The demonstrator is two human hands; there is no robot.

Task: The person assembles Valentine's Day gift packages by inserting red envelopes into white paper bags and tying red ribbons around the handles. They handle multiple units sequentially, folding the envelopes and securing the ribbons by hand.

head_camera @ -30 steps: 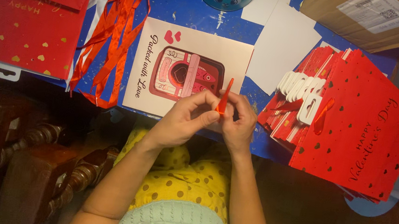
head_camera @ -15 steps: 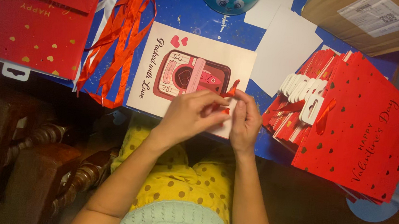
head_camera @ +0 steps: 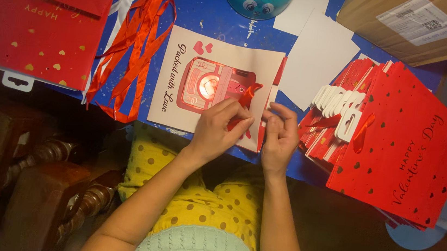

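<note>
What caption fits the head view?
Both hands, left hand and right hand, work a red ribbon over a cream card.

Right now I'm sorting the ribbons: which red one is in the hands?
The short red ribbon pinched over the beige card by both hands; the loose ribbon bundle lies untouched, farther left.

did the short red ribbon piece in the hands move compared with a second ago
Yes. The short red ribbon piece held by the left hand has dropped lower against the beige printed card, with the right hand alongside.
</note>
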